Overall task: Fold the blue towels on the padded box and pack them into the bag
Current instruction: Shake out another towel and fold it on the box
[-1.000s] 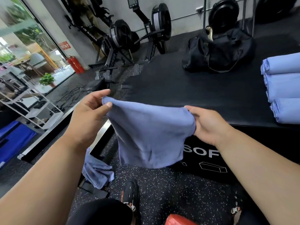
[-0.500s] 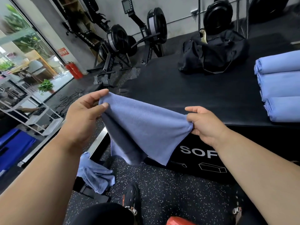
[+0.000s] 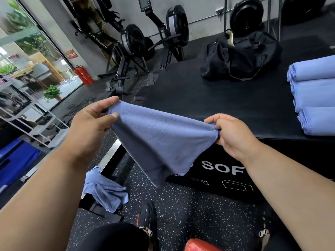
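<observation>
Crumpled blue towel (image 3: 105, 192) on speckled floor at left, left hand (image 3: 90, 129) pinching one corner of blue towel (image 3: 159, 140) held in mid-air before padded box (image 3: 226, 105), right hand (image 3: 233, 136) pinching opposite corner, black bag (image 3: 241, 60) on box behind, three folded towels (image 3: 315, 98) stacked far right.

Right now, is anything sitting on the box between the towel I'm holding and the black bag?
Nothing visible. The towel hangs between your left hand and right hand, and the box top toward the bag is bare. The folded towels lie off to the right.
</observation>
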The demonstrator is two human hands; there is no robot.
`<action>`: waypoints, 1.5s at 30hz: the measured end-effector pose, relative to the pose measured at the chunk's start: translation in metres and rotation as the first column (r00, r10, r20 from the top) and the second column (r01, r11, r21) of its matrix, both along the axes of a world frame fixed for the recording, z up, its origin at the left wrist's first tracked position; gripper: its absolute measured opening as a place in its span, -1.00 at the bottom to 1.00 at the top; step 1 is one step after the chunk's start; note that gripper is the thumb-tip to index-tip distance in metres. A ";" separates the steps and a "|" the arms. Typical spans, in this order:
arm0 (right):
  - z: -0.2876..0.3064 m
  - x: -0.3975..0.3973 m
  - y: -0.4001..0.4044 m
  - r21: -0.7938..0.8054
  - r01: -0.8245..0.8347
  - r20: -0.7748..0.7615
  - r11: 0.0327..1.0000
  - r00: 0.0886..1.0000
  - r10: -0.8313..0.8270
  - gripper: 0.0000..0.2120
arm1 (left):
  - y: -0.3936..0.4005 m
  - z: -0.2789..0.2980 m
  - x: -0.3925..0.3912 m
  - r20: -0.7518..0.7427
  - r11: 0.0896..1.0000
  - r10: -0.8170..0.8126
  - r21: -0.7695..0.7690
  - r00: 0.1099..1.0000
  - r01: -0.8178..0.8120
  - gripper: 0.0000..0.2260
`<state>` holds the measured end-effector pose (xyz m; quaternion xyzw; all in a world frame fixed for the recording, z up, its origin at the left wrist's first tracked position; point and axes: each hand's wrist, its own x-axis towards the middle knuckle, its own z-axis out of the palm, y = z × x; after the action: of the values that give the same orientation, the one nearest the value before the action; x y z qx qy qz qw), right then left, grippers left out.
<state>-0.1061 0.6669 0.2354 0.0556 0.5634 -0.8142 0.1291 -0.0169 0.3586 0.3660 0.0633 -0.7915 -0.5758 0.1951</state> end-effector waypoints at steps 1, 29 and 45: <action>0.001 0.000 0.000 -0.064 0.001 0.027 0.998 1.000 0.001 -0.64 | 0.001 0.000 0.000 0.001 1.000 -0.001 0.001 1.000 0.001 -0.60; 0.028 -0.019 0.042 -0.143 0.199 -0.346 0.970 0.908 -0.237 -0.70 | 0.024 -0.022 -0.024 -0.088 0.997 0.056 0.054 0.994 -0.052 -0.63; 0.069 -0.060 0.075 -0.195 0.135 -0.545 0.972 0.808 -0.222 -0.43 | 0.075 -0.027 -0.106 -0.381 0.810 -0.003 -0.543 0.924 -0.222 -0.55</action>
<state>-0.1658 0.7416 0.3041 -0.1438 0.5073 -0.8417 -0.1163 -0.1225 0.4340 0.3393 -0.0602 -0.8728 -0.2981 0.3817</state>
